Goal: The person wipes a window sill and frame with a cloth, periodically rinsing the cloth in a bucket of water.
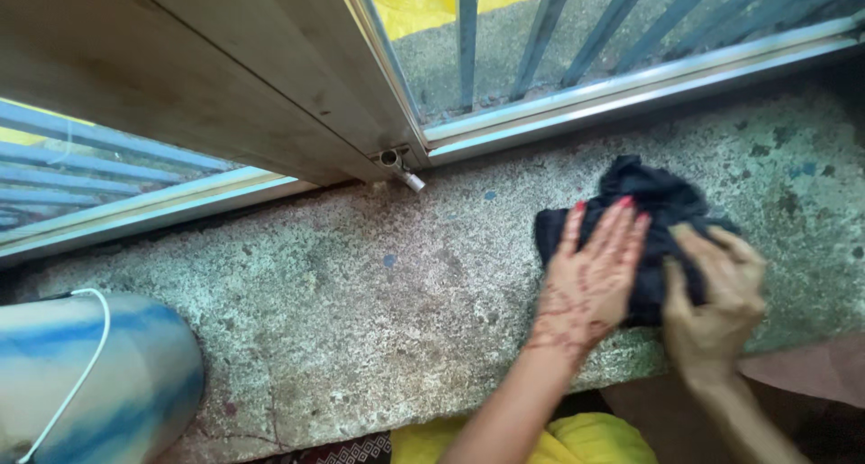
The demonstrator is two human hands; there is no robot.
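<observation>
Two hands on crumpled black cloth (662, 225) | left hand (595, 275) flat, spread | right hand (716, 297) pinching it | speckled stone sill (360, 293)

No packages, labels, signs or screens show anywhere around the hands

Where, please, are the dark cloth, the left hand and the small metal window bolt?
dark cloth (653, 194): head view, upper folds.
left hand (595, 270): head view, back of hand.
metal window bolt (403, 169): head view, its barrel.
</observation>
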